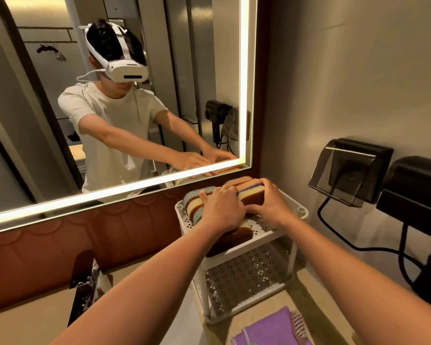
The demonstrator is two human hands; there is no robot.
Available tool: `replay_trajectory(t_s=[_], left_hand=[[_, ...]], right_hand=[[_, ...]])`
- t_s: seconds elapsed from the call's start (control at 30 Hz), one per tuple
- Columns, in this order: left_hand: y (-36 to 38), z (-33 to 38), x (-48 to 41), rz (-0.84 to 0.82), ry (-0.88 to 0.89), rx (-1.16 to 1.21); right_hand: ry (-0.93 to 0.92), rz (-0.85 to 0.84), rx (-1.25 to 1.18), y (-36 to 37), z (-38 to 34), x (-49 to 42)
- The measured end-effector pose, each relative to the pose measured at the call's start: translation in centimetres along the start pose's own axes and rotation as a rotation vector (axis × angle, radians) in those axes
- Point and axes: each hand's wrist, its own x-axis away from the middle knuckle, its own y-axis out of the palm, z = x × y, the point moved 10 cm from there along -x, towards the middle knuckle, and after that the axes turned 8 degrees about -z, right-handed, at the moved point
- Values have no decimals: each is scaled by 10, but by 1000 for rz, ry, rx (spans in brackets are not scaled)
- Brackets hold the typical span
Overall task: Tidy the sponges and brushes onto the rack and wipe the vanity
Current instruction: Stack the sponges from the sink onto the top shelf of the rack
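Both my hands are on a row of sponges [249, 195] that stand on edge, packed side by side, on the top shelf of the white rack [294, 255]. My left hand [222, 207] lies across the middle of the row, fingers fairly straight and spread over the top edges, pressing down without gripping. My right hand [269, 206] is just beside it, the thumbs almost touching, and its fingers curl over the far right end of the row, holding the brown and yellow sponges there. The blue and yellow ends of the row stick out past my left fingers.

Under my left wrist one more dark brown sponge [232, 239] lies flat on the same shelf. The perforated lower shelf sits below both hands.

Nearer to me than my right forearm, a purple cloth [266, 327] lies on the bench [23, 327], with what looks like a striped-bristle brush [297, 322] against its right edge. Beyond my hands hangs the lit mirror [135, 95]; well to the right of my right hand a black hair dryer [413, 195] is mounted on the wall.
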Motion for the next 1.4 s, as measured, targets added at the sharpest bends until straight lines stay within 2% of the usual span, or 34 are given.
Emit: replay_trajectory(t_s=[0.43,0.7,0.93,1.2,1.3,1.4], left_hand=[[4,-1,2,-11,-12,8],[5,8,-7,-214,-39,-59],[-8,8,27,-141,65,-85],[-26,-9,100,18,177,5],[-31,-21,136,50,186,14],[-28,-40,165,61,163,24]], right_hand=[[67,-94,221,12,6,-6],[84,-115,365,6,-11,1],[-55,-119,484,9,-60,40],[-278,-102,389,35,-112,119],[-391,-83,415,58,-131,148],[-420,-81,424,80,-141,169]])
